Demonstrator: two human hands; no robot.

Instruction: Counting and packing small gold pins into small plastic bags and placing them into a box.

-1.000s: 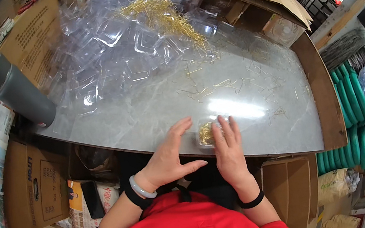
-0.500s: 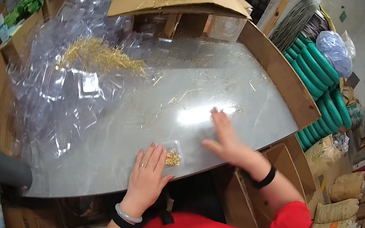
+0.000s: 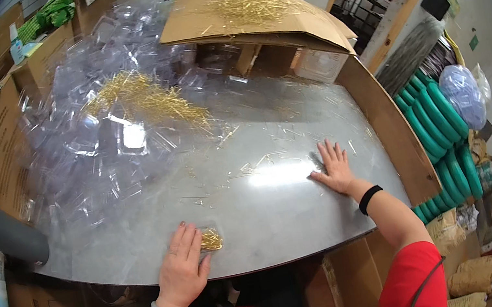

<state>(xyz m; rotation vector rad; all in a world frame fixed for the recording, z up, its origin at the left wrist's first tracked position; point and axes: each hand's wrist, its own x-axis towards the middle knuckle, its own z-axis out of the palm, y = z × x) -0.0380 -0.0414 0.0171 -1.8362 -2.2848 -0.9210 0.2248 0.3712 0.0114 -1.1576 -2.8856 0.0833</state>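
Note:
Near the front edge of the grey tabletop [image 3: 236, 208] lies a small clear plastic case [image 3: 212, 239] with thin gold-coloured metal pieces in it. My left hand [image 3: 180, 267] rests flat at the case's left side, fingers stretched out and close together; whether they overlap its edge I cannot tell. Farther right, my right hand [image 3: 336, 172] is open on the table with its fingers spread, beside scattered gold pieces [image 3: 261, 162]. No object shows in it. A larger heap of the gold pieces [image 3: 151, 101] sits on a pile of clear plastic cases [image 3: 89, 161] at the left.
A cardboard sheet [image 3: 190, 22] carrying more gold pieces roofs a carton at the back. Cardboard [image 3: 390, 128] walls the table's right side. A grey bottle [image 3: 6, 228] stands at the left edge. Green coiled bundles [image 3: 437, 120] are stacked beyond the right side.
My right hand has moved to the right and come down flat with fingers spread. My left hand stays by the small case. The whole view has shifted slightly.

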